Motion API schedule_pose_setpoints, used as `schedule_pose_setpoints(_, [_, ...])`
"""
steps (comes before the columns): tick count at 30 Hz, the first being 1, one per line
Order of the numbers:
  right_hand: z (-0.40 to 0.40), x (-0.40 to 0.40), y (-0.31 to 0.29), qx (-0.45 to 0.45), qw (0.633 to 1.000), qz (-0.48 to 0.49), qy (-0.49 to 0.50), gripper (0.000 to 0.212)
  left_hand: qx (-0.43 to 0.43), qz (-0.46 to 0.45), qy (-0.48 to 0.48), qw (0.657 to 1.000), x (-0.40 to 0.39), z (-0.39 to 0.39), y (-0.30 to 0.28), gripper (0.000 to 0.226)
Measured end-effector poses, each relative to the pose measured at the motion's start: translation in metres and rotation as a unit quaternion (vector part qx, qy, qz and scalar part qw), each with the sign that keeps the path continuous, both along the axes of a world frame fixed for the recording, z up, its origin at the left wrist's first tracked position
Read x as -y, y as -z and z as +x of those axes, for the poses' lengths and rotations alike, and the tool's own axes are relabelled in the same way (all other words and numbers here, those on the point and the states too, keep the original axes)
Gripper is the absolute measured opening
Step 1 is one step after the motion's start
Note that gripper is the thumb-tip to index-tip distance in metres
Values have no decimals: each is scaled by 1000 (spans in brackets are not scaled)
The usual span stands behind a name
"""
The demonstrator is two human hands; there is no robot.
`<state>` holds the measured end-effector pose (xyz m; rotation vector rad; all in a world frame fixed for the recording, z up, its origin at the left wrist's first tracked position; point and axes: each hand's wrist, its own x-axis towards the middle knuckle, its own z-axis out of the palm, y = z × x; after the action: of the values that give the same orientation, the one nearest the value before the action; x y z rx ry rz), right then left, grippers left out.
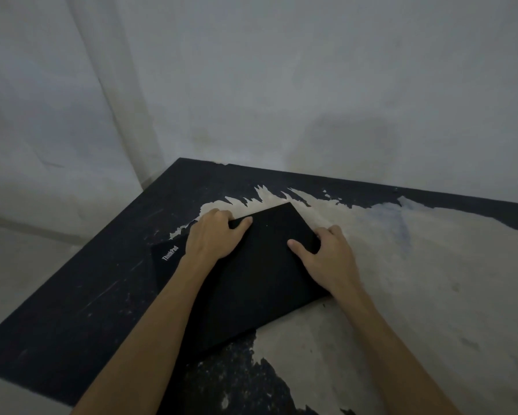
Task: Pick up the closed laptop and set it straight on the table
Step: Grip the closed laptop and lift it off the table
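A closed black laptop (251, 274) with a white logo near its left corner lies on the table (416, 280), turned at an angle to the table's edges. My left hand (214, 235) grips its far left edge, thumb on the lid and fingers curled over the rim. My right hand (326, 259) grips its right edge, thumb on the lid and fingers wrapped around the side. Whether the laptop is lifted off the surface I cannot tell.
The table top is dark with a large worn pale patch where the coating has peeled. Pale walls stand close behind it and meet in a corner at the far left. The table's left edge drops to a light floor (18, 265).
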<state>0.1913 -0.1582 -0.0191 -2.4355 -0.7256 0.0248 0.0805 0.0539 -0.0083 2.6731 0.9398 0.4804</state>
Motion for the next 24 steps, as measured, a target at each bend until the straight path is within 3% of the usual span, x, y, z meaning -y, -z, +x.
schedule_pose_setpoints(5, [-2,0,-3,-25,1000,6,-1,71,-50,47,8,998,1,4,-9,62])
schedule_pose_setpoints(12, [-2,2,-14,-40,998,31,-31,61,-81,-9,-5,997,-1,7,-19,75])
schedule_pose_setpoints(19, [10,14,-53,10,1000,-4,-29,48,-53,-84,-37,994,9,7,-48,87])
schedule_pose_setpoints(22, [12,25,-65,28,997,67,21,48,0,-134,-73,988,8,12,-64,90])
schedule_pose_setpoints(24, [14,30,-70,8,979,200,43,63,58,-199,-83,975,5,17,-69,82])
